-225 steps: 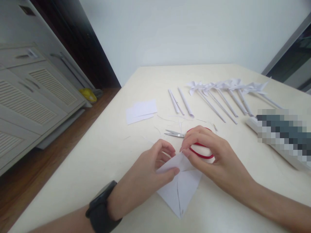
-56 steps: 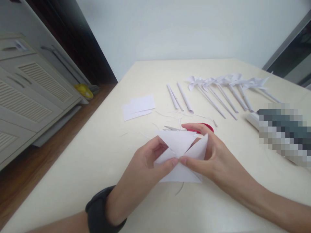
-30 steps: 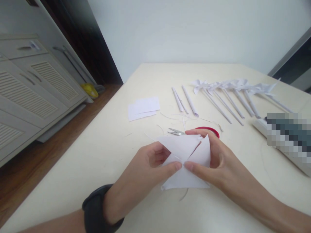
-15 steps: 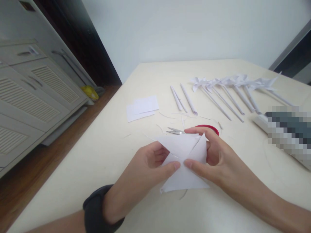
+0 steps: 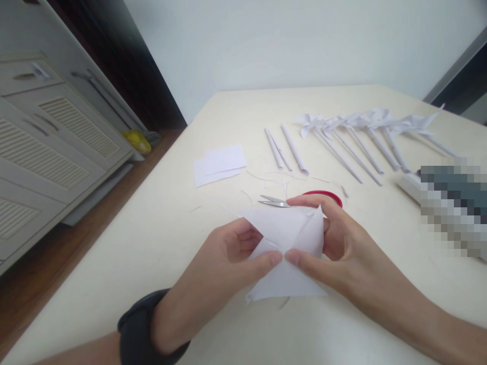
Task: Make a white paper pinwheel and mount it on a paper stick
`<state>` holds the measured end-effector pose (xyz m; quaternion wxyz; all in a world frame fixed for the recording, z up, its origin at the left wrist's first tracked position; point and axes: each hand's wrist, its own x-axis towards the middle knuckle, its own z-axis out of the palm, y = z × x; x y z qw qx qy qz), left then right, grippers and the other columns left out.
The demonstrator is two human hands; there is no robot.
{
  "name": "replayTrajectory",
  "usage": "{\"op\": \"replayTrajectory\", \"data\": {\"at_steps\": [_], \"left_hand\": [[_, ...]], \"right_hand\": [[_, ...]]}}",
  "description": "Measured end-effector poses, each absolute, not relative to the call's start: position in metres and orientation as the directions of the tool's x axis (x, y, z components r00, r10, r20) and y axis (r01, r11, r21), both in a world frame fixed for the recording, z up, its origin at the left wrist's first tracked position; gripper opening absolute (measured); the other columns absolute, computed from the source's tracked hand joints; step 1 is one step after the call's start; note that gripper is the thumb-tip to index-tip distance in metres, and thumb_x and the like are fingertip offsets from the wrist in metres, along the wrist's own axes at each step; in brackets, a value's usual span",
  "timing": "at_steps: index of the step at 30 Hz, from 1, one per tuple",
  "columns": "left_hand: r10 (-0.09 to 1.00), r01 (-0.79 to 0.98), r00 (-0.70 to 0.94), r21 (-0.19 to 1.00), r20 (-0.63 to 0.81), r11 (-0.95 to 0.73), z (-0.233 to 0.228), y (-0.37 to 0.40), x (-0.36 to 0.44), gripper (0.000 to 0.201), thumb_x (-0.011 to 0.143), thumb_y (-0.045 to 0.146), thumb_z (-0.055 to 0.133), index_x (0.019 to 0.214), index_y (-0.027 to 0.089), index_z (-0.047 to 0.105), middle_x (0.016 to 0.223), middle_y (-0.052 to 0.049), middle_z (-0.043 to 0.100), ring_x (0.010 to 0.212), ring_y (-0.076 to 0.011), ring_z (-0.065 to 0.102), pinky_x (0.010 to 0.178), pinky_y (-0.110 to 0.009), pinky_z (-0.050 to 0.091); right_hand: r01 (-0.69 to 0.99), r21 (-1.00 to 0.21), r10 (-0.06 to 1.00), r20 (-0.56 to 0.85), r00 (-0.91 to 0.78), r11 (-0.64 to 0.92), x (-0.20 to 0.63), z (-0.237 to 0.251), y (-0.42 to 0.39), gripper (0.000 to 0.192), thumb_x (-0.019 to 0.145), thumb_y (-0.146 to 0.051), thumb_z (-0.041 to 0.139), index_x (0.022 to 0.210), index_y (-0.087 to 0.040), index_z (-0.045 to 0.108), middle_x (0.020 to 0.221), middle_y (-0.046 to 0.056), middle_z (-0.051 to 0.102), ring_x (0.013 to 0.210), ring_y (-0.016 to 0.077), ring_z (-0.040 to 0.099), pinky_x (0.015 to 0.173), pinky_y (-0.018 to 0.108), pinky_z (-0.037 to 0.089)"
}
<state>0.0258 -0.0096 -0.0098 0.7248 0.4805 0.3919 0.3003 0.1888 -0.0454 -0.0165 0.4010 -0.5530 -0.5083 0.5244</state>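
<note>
A white square paper (image 5: pixel 289 281), cut along its diagonals, is held between my two hands just above the table. My left hand (image 5: pixel 236 258) pinches it from the left, thumb on the paper near its centre and the other fingers behind. From the right, my right hand (image 5: pixel 327 243) grips the same sheet, its thumb close to my left thumb and its index finger along the top edge. Part of the paper's right side bends upward. Scissors with red handles (image 5: pixel 323 192) lie just behind the paper, blades slightly apart, partly hidden by my right hand.
Several finished paper pinwheels (image 5: pixel 365 121) on rolled sticks lie at the back right. Rolled paper tubes (image 5: pixel 294 149) and white paper squares (image 5: pixel 224 159) lie further left. Thin paper scraps surround the scissors. A blurred-out object (image 5: pixel 452 208) sits at the right edge.
Both thumbs have drawn slightly closer together at the paper's centre. My right thumb has shifted a little left. The camera view has shifted slightly.
</note>
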Motion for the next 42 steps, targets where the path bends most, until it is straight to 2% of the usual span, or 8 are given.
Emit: {"op": "replayTrajectory", "data": {"at_steps": [5,12,18,24,33,36,40,42], "left_hand": [[0.783,-0.028,0.547,0.929,-0.295,0.37,-0.012,-0.007,0.023,0.043,0.075,0.004,0.055,0.113,0.024,0.056,0.119,-0.003,0.058,0.109,-0.0228,0.053,0.089,-0.034,0.045],[0.798,0.013,0.531,0.944,-0.286,0.33,-0.015,-0.008,0.02,0.041,0.077,0.01,0.057,0.115,0.027,0.054,0.124,-0.001,0.055,0.112,-0.0213,0.05,0.09,-0.03,0.044],[0.842,0.117,0.481,0.969,-0.246,0.216,-0.015,-0.006,0.022,0.035,0.075,0.014,0.058,0.109,0.021,0.058,0.116,-0.005,0.06,0.103,-0.0248,0.056,0.085,-0.034,0.048],[0.849,0.144,0.466,0.968,-0.251,0.207,-0.013,-0.004,0.022,0.034,0.076,0.014,0.055,0.109,0.019,0.057,0.115,-0.007,0.061,0.099,-0.0251,0.058,0.077,-0.033,0.05],[0.848,0.129,0.467,0.968,-0.25,0.214,-0.012,-0.002,0.021,0.028,0.077,0.018,0.056,0.105,0.019,0.057,0.11,-0.006,0.062,0.1,-0.0231,0.058,0.081,-0.032,0.047],[0.846,0.144,0.46,0.963,-0.27,0.229,-0.013,-0.002,0.02,0.021,0.076,0.017,0.057,0.097,0.019,0.058,0.101,-0.005,0.065,0.092,-0.0228,0.06,0.076,-0.032,0.048],[0.85,0.153,0.455,0.964,-0.265,0.219,-0.014,-0.003,0.019,0.007,0.075,0.014,0.055,0.081,0.018,0.058,0.079,0.0,0.064,0.08,-0.0187,0.06,0.069,-0.027,0.047],[0.846,0.13,0.464,0.965,-0.262,0.228,-0.013,-0.004,0.019,0.01,0.076,0.013,0.054,0.084,0.018,0.058,0.081,0.0,0.063,0.079,-0.0173,0.06,0.07,-0.026,0.046]], "right_hand": [[0.152,-0.977,0.985,-0.161,-0.059,-0.15,0.19,-0.019,-0.042,0.044,0.073,-0.018,0.06,0.11,-0.035,0.042,0.091,0.0,0.058,0.083,0.0203,0.059,0.062,0.03,0.052],[0.327,-0.945,1.0,-0.006,0.0,-0.006,0.201,-0.013,-0.031,0.008,0.079,-0.029,0.056,0.087,-0.028,0.054,0.097,-0.002,0.058,0.084,0.0177,0.056,0.063,0.028,0.046],[0.527,-0.842,0.993,0.111,-0.032,0.111,0.207,-0.007,-0.026,0.01,0.078,-0.03,0.058,0.074,-0.022,0.052,0.085,-0.001,0.06,0.088,0.017,0.055,0.063,0.025,0.044],[0.5,-0.853,0.989,0.125,-0.084,0.15,0.211,-0.003,-0.024,0.008,0.081,-0.025,0.052,0.075,-0.021,0.056,0.089,0.001,0.059,0.085,0.0164,0.056,0.062,0.025,0.047],[0.535,-0.819,0.976,0.212,-0.054,0.208,0.217,0.0,-0.021,0.013,0.083,-0.022,0.052,0.072,-0.023,0.06,0.085,-0.001,0.06,0.083,0.0155,0.057,0.066,0.026,0.046],[0.61,-0.747,0.951,0.308,-0.035,0.265,0.213,0.002,-0.025,0.009,0.081,-0.02,0.054,0.074,-0.023,0.059,0.088,0.0,0.059,0.083,0.0159,0.056,0.066,0.026,0.046],[0.751,-0.562,0.884,0.463,-0.061,0.346,0.208,0.004,-0.037,0.006,0.078,-0.02,0.058,0.078,-0.026,0.061,0.092,0.001,0.057,0.085,0.0183,0.055,0.066,0.029,0.044],[0.801,-0.464,0.832,0.55,-0.074,0.378,0.206,0.005,-0.043,0.005,0.076,-0.021,0.061,0.076,-0.025,0.062,0.09,0.002,0.057,0.084,0.0191,0.055,0.068,0.031,0.042]]}}
